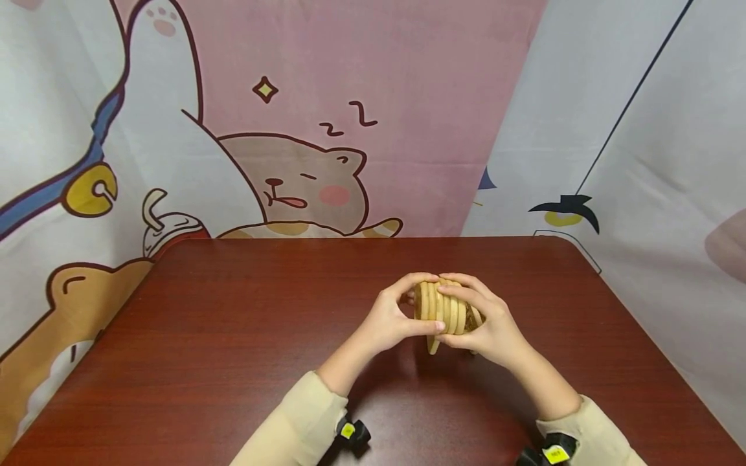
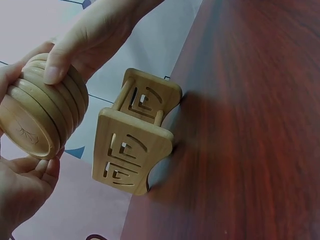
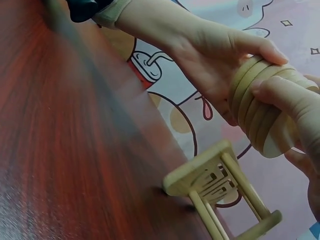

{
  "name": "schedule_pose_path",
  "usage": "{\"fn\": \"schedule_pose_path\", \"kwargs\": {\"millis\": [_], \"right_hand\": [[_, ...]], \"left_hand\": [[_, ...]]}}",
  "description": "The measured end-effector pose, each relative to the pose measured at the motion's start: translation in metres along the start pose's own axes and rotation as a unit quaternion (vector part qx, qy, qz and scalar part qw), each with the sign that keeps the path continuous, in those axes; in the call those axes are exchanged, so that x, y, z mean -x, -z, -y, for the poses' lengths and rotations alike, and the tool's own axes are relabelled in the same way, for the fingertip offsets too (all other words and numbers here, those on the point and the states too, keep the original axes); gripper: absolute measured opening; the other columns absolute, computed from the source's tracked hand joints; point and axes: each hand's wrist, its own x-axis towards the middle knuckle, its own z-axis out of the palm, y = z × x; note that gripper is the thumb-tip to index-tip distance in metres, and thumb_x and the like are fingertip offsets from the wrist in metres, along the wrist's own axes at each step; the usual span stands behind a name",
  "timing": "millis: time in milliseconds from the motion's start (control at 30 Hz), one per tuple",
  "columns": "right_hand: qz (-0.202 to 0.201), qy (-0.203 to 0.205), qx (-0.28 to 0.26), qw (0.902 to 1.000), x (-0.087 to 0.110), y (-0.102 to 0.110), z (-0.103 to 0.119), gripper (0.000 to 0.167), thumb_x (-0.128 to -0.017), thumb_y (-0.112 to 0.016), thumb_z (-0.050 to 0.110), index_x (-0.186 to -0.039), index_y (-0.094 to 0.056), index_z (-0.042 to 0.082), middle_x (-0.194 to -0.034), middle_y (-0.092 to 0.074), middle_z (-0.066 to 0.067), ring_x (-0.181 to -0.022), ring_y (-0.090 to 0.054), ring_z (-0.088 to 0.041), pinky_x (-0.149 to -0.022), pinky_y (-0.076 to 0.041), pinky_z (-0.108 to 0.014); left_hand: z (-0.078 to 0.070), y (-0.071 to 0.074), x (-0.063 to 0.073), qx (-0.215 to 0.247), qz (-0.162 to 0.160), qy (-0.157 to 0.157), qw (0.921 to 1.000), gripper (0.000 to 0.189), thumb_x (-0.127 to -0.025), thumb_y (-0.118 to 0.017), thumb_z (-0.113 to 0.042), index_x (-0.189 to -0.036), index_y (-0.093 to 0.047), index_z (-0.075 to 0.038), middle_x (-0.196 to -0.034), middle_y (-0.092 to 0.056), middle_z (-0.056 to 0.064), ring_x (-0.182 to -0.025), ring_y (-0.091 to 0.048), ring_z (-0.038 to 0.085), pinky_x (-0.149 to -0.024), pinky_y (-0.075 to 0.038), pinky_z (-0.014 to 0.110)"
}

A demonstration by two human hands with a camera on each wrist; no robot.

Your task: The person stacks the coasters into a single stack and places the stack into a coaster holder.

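Note:
A stack of round wooden coasters is held between both hands above the table. My left hand grips its left side, thumb across the near edges and fingers on the far side. The right hand grips the right side the same way. In the left wrist view, the end coaster of the stack shows a small leaf-like engraving. A wooden coaster holder stands on the table under the stack, with cut-out side panels joined by round bars. The head view shows little of this holder beneath the hands.
The dark red-brown wooden table reaches back to a cloth backdrop printed with cartoon animals. Dark devices with yellow labels sit at both wrists, one on the left and one on the right.

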Motion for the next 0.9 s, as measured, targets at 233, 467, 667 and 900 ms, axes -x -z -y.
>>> {"fn": "schedule_pose_path", "kwargs": {"millis": [233, 467, 667, 900], "right_hand": [[0.012, -0.002, -0.002, 0.9999, -0.001, 0.005, -0.008, 0.072, -0.047, -0.086, -0.014, -0.114, -0.062, -0.004, -0.118, -0.054, -0.03, -0.113, -0.054, -0.025, -0.095, -0.039, -0.02], [0.022, -0.004, -0.003, 0.9997, -0.002, 0.009, -0.019, 0.073, -0.047, -0.087, -0.012, -0.115, -0.062, -0.004, -0.119, -0.055, -0.028, -0.113, -0.054, -0.029, -0.096, -0.038, -0.021], [0.023, 0.001, -0.002, 0.9997, -0.003, 0.012, -0.025, 0.073, -0.047, -0.087, -0.013, -0.115, -0.062, -0.005, -0.119, -0.055, -0.028, -0.113, -0.054, -0.029, -0.095, -0.039, -0.021], [0.022, 0.003, -0.01, 0.9997, -0.002, 0.02, -0.032, 0.073, -0.047, -0.086, -0.014, -0.116, -0.061, -0.005, -0.12, -0.054, -0.03, -0.115, -0.053, -0.027, -0.096, -0.038, -0.023]], "left_hand": [[0.004, -0.003, -0.006, 0.006, -0.001, -0.012, 0.9999, 0.061, -0.07, -0.085, -0.009, -0.126, -0.059, -0.015, -0.114, -0.059, 0.0, -0.092, -0.058, 0.025, -0.074, -0.051, 0.043], [0.012, -0.006, -0.015, 0.029, 0.0, -0.004, 0.9996, 0.06, -0.07, -0.084, -0.004, -0.123, -0.059, -0.014, -0.108, -0.061, 0.002, -0.087, -0.06, 0.017, -0.073, -0.052, 0.037], [0.014, -0.01, -0.02, 0.038, -0.008, -0.005, 0.9992, 0.062, -0.068, -0.085, -0.004, -0.123, -0.06, -0.016, -0.107, -0.063, 0.0, -0.083, -0.061, 0.015, -0.07, -0.052, 0.034], [0.013, -0.017, -0.026, 0.027, -0.031, -0.005, 0.9992, 0.062, -0.067, -0.087, -0.007, -0.123, -0.061, -0.019, -0.11, -0.063, -0.005, -0.083, -0.06, 0.021, -0.068, -0.052, 0.037]]}}
